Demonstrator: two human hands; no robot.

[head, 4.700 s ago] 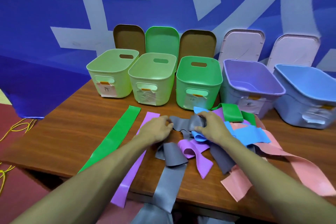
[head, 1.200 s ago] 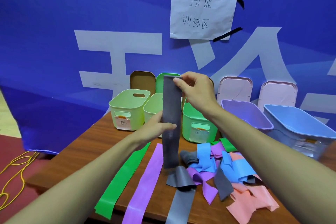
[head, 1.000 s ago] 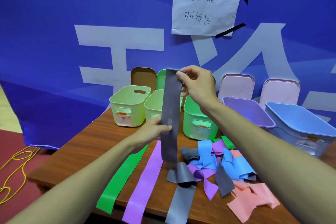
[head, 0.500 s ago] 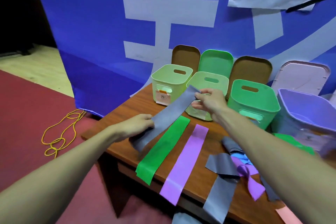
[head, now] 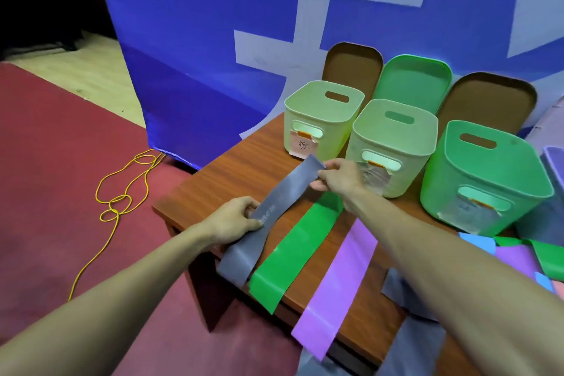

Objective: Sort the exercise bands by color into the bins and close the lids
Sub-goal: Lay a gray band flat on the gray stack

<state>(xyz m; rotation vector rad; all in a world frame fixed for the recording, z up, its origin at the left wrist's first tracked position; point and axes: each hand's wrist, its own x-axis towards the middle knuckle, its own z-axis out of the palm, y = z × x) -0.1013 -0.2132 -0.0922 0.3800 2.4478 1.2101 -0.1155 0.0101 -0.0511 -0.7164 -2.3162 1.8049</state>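
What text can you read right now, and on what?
Nothing reads clearly.
Left bin label: one handwritten character, illegible.
Middle bin label: blurred.
Dark green bin label: blurred.
Grey band print: too small.
Blue banner: cropped white strokes only.

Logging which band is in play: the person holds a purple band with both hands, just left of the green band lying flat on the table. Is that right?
Not quite: the head view shows that the left hand and right hand hold the grey band, not a purple one. It does sit just left of the green band; the purple band lies flat on the table, untouched.
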